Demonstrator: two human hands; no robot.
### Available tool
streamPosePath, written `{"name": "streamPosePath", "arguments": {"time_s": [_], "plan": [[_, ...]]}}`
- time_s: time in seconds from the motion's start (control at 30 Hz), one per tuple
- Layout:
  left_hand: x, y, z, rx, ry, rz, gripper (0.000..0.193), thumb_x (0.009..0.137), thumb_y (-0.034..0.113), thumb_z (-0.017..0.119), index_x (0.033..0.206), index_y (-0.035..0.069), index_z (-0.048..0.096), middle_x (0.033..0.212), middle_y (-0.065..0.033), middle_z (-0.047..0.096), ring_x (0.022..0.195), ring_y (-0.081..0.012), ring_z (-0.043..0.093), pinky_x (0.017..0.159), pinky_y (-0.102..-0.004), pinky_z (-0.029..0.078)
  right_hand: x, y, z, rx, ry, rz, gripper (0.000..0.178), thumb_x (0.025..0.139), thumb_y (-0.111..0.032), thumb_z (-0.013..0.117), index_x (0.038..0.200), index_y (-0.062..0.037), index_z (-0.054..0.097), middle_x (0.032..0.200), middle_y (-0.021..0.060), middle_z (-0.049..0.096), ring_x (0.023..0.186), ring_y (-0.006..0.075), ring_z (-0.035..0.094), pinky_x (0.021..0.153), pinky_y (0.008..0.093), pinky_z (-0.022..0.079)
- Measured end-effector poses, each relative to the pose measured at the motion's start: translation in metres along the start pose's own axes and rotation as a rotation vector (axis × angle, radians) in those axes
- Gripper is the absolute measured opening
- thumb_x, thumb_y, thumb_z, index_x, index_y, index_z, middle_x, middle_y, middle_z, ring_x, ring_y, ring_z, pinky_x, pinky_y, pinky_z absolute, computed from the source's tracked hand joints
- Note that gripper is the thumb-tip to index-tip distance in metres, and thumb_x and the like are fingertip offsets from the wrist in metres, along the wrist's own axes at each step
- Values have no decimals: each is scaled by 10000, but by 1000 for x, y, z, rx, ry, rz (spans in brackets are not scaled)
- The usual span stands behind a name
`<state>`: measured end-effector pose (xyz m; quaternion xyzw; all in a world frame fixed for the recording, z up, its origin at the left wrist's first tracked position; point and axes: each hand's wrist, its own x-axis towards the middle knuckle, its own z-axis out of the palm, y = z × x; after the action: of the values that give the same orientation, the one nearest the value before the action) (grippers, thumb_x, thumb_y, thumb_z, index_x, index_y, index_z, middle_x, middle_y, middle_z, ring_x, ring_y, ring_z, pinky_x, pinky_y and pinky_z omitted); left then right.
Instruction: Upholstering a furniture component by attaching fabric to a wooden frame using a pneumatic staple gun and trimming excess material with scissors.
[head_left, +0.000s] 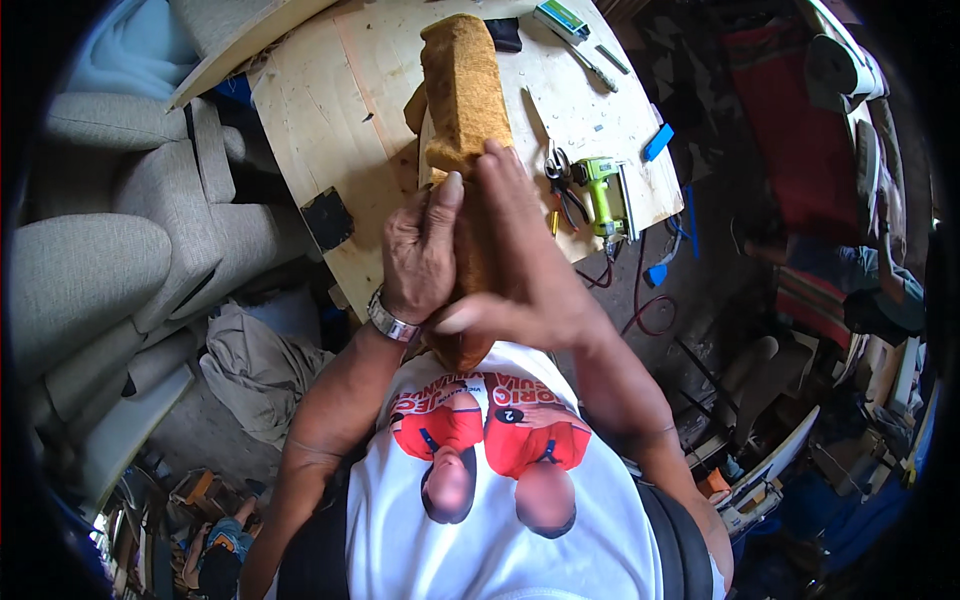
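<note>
A long, narrow piece covered in mustard-brown fabric point(462, 95) runs from the table toward my body, its near end against my shirt. My left hand point(420, 258), with a metal watch on the wrist, is closed at the left side of this piece, thumb pointing up along it. My right hand point(530, 275) lies over the right side of the piece, fingers stretched out and thumb spread across toward my left wrist. It is slightly smeared by motion. Between the hands the piece is partly hidden.
On the wooden table point(345, 95) to the right lie a green staple gun point(600, 197), scissors point(557, 163), pliers point(572, 207), a screwdriver-like tool point(596, 72) and a small box point(560, 20). A dark red hose point(655, 315) hangs beyond. Grey sofas point(170, 215) stand at left.
</note>
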<state>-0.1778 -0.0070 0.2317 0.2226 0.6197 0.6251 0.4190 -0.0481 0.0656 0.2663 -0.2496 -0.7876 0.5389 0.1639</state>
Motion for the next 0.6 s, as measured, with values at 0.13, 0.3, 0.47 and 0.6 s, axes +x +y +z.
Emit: {"name": "streamPosePath", "arguments": {"time_s": [0.13, 0.3, 0.47, 0.6], "plan": [[3, -4, 0, 115, 52, 127, 423, 1038, 333, 520, 824, -10, 643, 708, 20, 600, 707, -58, 487, 634, -274, 433, -21, 96, 9, 677, 251, 240, 926, 942, -730, 261, 1574, -78, 79, 1642, 138, 69, 1515, 241, 50, 1201, 459, 140], [-7, -10, 3, 266, 169, 227, 388, 1038, 293, 515, 806, -4, 607, 678, 1, 546, 666, -69, 447, 586, -291, 394, -19, 96, 36, 485, 114, 27, 1002, 943, -678, 341, 1542, 26, -44, 1624, 228, 14, 1512, 306, 12, 1206, 426, 84], [-16, -17, -2, 354, 197, 155, 574, 1054, 454, 364, 1063, -33, 668, 968, -121, 718, 835, -205, 666, 730, -341, 521, -33, 22, 25, -224, 187, -289, 963, 896, -598, 554, 1499, 74, 217, 1554, 309, 206, 1462, 461, 183, 1183, 553, 104], [23, -5, -16, -455, -165, -412, 933, 925, 771, 227, 1393, 3, 476, 1333, -173, 576, 1190, -279, 578, 1043, -403, 447, -34, -11, 14, -458, 35, -217, 730, 856, -368, 625, 1411, 58, 417, 1527, 222, 347, 1446, 405, 279, 1179, 592, 84]]}}
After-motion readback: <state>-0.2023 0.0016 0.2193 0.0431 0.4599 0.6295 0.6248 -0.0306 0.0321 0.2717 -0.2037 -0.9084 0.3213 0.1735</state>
